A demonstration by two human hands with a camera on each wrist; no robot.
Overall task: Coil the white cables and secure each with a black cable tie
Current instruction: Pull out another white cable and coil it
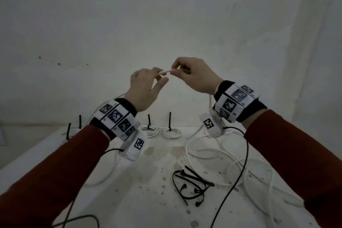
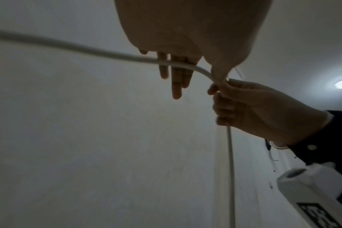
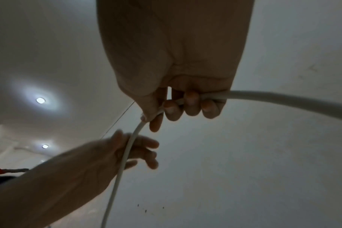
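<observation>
I hold a white cable (image 1: 165, 72) up in the air over the table, between both hands. My right hand (image 1: 174, 70) grips it with curled fingers (image 3: 187, 106), and the cable (image 3: 273, 96) arcs away to the right and hangs down to the table. My left hand (image 1: 161, 77) is beside it with straight, spread fingers (image 2: 176, 80). The cable (image 2: 88, 50) lies across those fingers and bends down at the thumb into my right hand (image 2: 234, 101). In the right wrist view my left hand (image 3: 131, 151) shows a relaxed palm behind the cable.
Loose black cable ties (image 1: 190, 185) lie on the stained white table (image 1: 148, 200). Two coiled, tied cables (image 1: 149, 129) (image 1: 172, 132) sit at the back, more (image 1: 74, 129) at the left. Loose white cables (image 1: 231, 163) sprawl at the right. Black camera wires (image 1: 244, 153) hang from both wrists.
</observation>
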